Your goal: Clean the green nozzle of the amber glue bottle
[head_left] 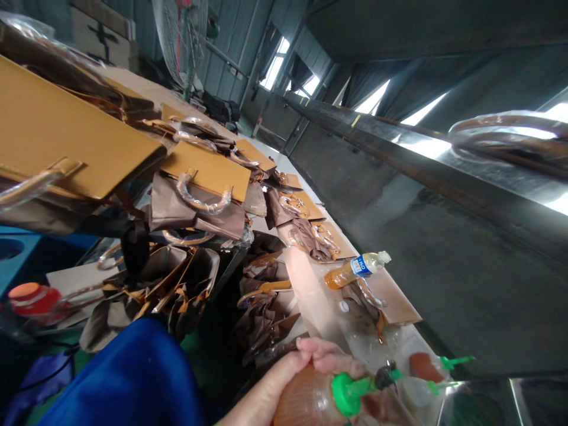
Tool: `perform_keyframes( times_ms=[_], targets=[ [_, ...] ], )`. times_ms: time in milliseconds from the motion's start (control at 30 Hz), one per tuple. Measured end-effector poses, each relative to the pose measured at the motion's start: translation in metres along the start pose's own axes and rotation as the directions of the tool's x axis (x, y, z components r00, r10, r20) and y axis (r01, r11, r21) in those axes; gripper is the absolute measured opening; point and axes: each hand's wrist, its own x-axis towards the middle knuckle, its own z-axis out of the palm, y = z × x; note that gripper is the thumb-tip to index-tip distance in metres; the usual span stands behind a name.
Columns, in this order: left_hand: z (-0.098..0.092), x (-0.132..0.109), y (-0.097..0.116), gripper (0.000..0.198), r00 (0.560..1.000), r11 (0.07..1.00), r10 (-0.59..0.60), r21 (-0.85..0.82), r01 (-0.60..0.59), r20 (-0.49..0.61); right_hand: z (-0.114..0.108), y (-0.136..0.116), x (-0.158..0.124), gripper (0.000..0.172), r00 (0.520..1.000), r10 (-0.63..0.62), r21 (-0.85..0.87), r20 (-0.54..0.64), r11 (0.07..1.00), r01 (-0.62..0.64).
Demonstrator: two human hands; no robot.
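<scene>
Left hand [310, 353] wrapped round a squeeze bottle [299, 399] with amber contents, fingers closed over its far side; the right hand cannot be made out. The squeeze bottle sits within the grip, its green cap [345, 395] and nozzle directed to the right of the hand, a dark lump [385, 376] near the nozzle. Chief hazard: the bottle wall appears pliable, so too firm a squeeze could expel liquid and stain the tan panel [403, 305] beyond the grip, or the brown bags [264, 310] to its left. Should the lump be clogging the outlet, pressure could build and release abruptly. Second hazard: the drink bottle [339, 276], beyond the grip and beside that panel, could be toppled by a careless forward reach. Third: a green-nozzled bottle [425, 367], just right of the grip, could be knocked if the nozzle swings outward; whether the two touch cannot be told.
</scene>
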Motion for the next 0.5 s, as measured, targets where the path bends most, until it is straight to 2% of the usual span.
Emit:
perform_keyframes(
  times_ms=[67,100,167,200,267,300,367,433,500],
  targets=[
    [0.005,0.0,0.001,0.011,1.0,1.0,0.006,0.005,-0.006,-0.008,0.001,-0.003,0.002,0.041,1.0,0.019,0.122,0.021,0.992,-0.022],
    [0.006,-0.002,0.001,0.013,1.0,1.0,0.003,0.008,-0.003,-0.012,0.002,-0.003,0.003,0.038,0.999,0.035,0.135,-0.007,0.99,-0.034],
    [0.003,-0.006,0.002,0.032,0.999,0.998,-0.018,0.055,0.02,-0.046,0.007,0.0,0.004,0.036,0.984,0.073,0.054,-0.162,0.996,-0.065],
    [0.001,-0.008,0.002,0.042,0.998,0.994,0.004,0.108,0.003,-0.07,0.011,0.004,0.004,0.038,0.962,0.11,0.024,-0.252,0.994,-0.107],
    [-0.005,-0.01,0.001,0.053,0.987,0.968,0.118,0.233,-0.09,-0.109,0.021,0.015,0.004,0.048,0.906,0.23,0.069,-0.357,0.973,-0.22],
    [-0.008,-0.01,0.001,0.054,0.978,0.953,0.169,0.273,-0.13,-0.125,0.025,0.02,0.004,0.056,0.892,0.282,0.129,-0.354,0.959,-0.252],
    [-0.009,-0.009,0.003,0.053,0.971,0.965,0.178,0.222,-0.14,-0.159,0.031,0.029,0.004,0.074,0.912,0.299,0.252,-0.28,0.94,-0.231],
    [-0.008,-0.009,0.007,0.055,0.981,0.992,0.053,0.121,-0.031,-0.189,0.029,0.032,0.005,0.084,0.951,0.218,0.332,-0.218,0.933,-0.138],
    [-0.006,-0.01,0.013,0.059,0.977,0.991,-0.052,0.11,0.076,-0.207,0.02,0.028,0.009,0.075,0.97,0.18,0.363,-0.16,0.925,-0.112]
  ],
)
